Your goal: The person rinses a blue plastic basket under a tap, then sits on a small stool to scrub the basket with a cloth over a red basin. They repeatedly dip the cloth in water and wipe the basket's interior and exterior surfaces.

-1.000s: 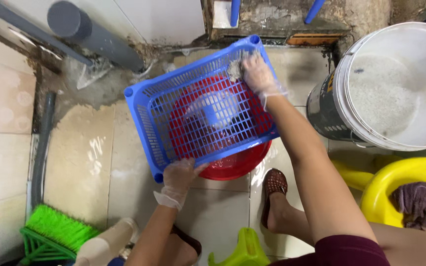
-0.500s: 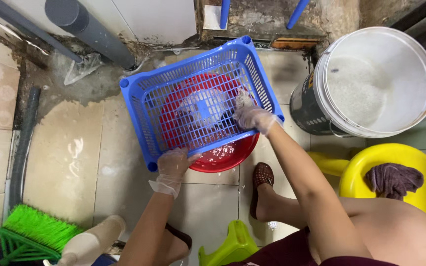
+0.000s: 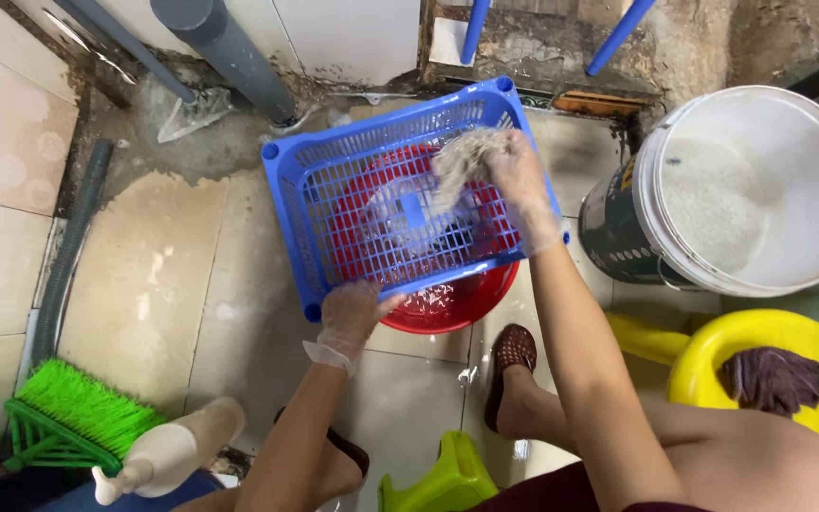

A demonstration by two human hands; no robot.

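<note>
A blue plastic basket [image 3: 334,180] rests tilted over a red basin [image 3: 457,301] with soapy water on the tiled floor. My left hand [image 3: 351,318], in a thin clear glove, grips the basket's near rim. Inside the basket, my gloved right hand [image 3: 514,180] presses a grey scrubbing pad [image 3: 462,163] against the mesh near the far right corner.
A white bucket [image 3: 751,190] of foamy water stands at the right. Below it sits a yellow tub [image 3: 760,379] holding a dark cloth [image 3: 774,377]. A green brush [image 3: 73,417] and a pump bottle [image 3: 168,455] lie at the lower left; a grey pipe [image 3: 225,52] runs along the wall. A green stool [image 3: 438,479] is between my feet.
My right hand moved from the basket's far corner down to its near right side, then back up toward the far right with the pad. My left hand kept hold of the near rim.
</note>
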